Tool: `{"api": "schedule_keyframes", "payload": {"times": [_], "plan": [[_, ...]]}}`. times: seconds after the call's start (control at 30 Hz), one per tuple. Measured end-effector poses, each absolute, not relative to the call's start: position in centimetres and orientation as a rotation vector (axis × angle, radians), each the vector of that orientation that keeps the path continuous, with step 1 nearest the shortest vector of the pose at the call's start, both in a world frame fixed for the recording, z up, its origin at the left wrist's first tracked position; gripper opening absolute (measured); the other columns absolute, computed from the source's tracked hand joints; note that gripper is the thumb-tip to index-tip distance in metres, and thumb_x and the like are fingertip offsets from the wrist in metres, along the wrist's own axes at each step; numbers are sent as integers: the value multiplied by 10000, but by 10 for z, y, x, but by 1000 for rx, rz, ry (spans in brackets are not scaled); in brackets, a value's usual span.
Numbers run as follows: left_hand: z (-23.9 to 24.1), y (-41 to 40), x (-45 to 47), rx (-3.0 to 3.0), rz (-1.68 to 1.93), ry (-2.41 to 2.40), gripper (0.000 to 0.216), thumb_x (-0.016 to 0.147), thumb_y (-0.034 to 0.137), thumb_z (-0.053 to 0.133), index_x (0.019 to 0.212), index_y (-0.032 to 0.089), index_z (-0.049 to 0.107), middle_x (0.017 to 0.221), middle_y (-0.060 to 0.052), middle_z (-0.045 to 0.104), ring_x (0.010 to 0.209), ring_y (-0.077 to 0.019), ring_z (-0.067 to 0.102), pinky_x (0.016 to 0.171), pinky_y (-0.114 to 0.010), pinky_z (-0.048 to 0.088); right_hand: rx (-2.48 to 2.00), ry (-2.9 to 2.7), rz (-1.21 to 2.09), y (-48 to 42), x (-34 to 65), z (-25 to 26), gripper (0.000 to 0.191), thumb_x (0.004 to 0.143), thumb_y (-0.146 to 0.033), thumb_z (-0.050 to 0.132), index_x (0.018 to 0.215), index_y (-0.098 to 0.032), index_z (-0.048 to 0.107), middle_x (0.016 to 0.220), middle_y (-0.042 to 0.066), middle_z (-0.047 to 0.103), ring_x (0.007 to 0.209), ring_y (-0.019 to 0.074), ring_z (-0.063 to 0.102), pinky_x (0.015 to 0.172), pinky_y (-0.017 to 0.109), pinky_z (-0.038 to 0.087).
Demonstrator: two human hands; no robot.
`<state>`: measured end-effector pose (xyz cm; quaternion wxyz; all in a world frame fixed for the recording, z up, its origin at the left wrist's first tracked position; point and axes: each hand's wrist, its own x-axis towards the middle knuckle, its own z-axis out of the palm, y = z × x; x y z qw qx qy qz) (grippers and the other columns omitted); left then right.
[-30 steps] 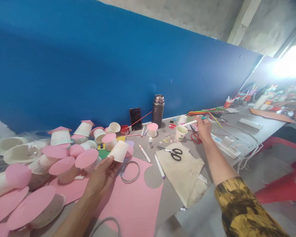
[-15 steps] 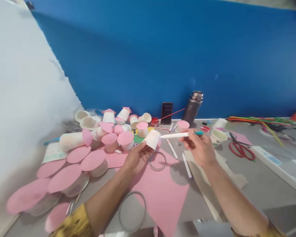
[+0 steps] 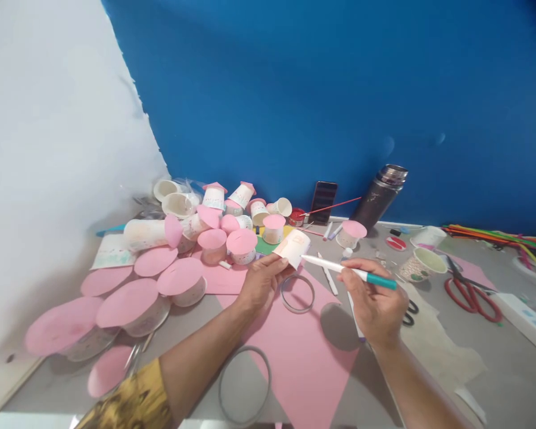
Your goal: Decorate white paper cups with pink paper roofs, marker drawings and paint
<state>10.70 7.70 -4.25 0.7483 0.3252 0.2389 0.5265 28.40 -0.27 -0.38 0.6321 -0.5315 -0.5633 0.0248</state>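
My left hand [image 3: 263, 283] grips a small white paper cup [image 3: 293, 249], tilted on its side, with faint orange marks on its wall. In my right hand [image 3: 377, 307] is a white marker pen [image 3: 326, 263] with a teal end pointing right. The pen's tip is at the cup's right edge; whether it touches cannot be told. Below the cup, a grey ring [image 3: 298, 310] lies on a pink paper sheet [image 3: 304, 357] with a round hole cut in it. A second, larger ring [image 3: 221, 387] lies nearer to me.
Many cups with pink paper discs [image 3: 127, 304] crowd the left. At the back stand a phone [image 3: 325, 202] and a dark flask [image 3: 379, 196]. Red-handled scissors [image 3: 471, 297], a green-lined cup [image 3: 422, 266] and a white power strip [image 3: 527, 322] are right. A capped marker [image 3: 328, 275] lies behind the ring.
The view has shifted, so things appear moved. The cup has turned, showing its orange marks. The marker now slants, its teal end lower and clear of my right hand's fingers.
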Motion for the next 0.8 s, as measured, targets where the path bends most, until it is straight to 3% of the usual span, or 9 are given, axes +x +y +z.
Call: {"api": "schedule_keyframes", "payload": {"times": [0.13, 0.23, 0.33, 0.5, 0.67, 0.8], "plan": [[-40, 75, 107, 805, 1147, 543, 194, 728, 181, 836, 917, 139, 831, 962, -97, 808, 916, -228, 727, 972, -379, 510, -1180, -1383, 54, -5, 279, -7, 107, 935, -351, 712, 915, -260, 766, 788, 33, 786, 636, 207, 730, 603, 326, 601], [-35, 73, 108, 846, 1151, 541, 259, 736, 152, 798, 993, 163, 833, 1026, -87, 808, 980, -233, 714, 967, -370, 510, -1173, -1345, 55, -6, 279, -10, 102, 942, -346, 713, 953, -262, 771, 799, 26, 793, 632, 198, 731, 574, 306, 574], [-29, 70, 108, 856, 1127, 536, 313, 747, 166, 790, 1058, 170, 822, 1138, -101, 798, 1054, -261, 707, 957, -376, 517, -1186, -1215, 67, 2, 285, -12, 214, 993, -401, 646, 1091, -247, 759, 831, 46, 806, 613, 182, 712, 570, 303, 566], [-22, 65, 108, 882, 1064, 498, 394, 719, 176, 753, 1108, 157, 814, 1158, -122, 796, 1064, -291, 712, 876, -354, 525, -1271, -1167, 246, 28, 300, -17, 452, 1017, -539, 567, 1301, -210, 692, 1027, 120, 827, 924, 254, 786, 801, 399, 635], [-21, 60, 109, 879, 1002, 409, 365, 766, 273, 764, 1101, 137, 814, 1153, -156, 790, 1115, -334, 705, 963, -407, 525, -1257, -1235, 287, 30, 297, -23, 451, 1030, -528, 543, 1300, -209, 712, 1086, 120, 823, 1028, 269, 779, 879, 413, 640], [-21, 53, 108, 936, 1005, 334, 368, 817, 421, 795, 1070, 154, 813, 1178, -165, 776, 1232, -361, 653, 1069, -448, 477, -1222, -1231, 294, 25, 289, -27, 453, 1022, -541, 552, 1281, -213, 728, 1130, 114, 809, 976, 257, 780, 826, 382, 651]]}}
